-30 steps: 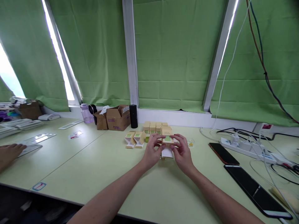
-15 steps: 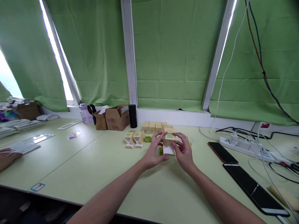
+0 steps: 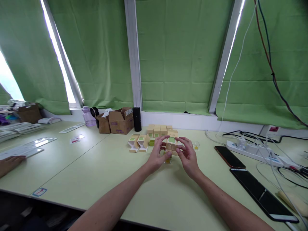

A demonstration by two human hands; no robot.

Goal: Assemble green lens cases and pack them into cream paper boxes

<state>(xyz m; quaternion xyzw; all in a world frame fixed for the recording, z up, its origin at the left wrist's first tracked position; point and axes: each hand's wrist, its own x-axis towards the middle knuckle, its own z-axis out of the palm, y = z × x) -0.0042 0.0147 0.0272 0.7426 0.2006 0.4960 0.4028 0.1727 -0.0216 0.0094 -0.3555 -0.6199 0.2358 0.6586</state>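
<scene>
Head view: carton [image 3: 171, 143] pinched just above the counter [image 3: 115, 183]

I have my left hand [image 3: 157, 157] and right hand [image 3: 189, 155] both closed on the carton by the fingertips. It sits in front of the row of cartons [image 3: 158, 130], with a small jar [image 3: 167, 159] just beneath it. As I judge it, the grip is light and near the edges. A hard squeeze could dent the card, and a slip could knock the jar or topple the row behind.

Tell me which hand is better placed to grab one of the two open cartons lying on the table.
Left, probably. The left hand is on the side of the open cartons; the right hand would cross over the held carton, which both hands grip.
</scene>
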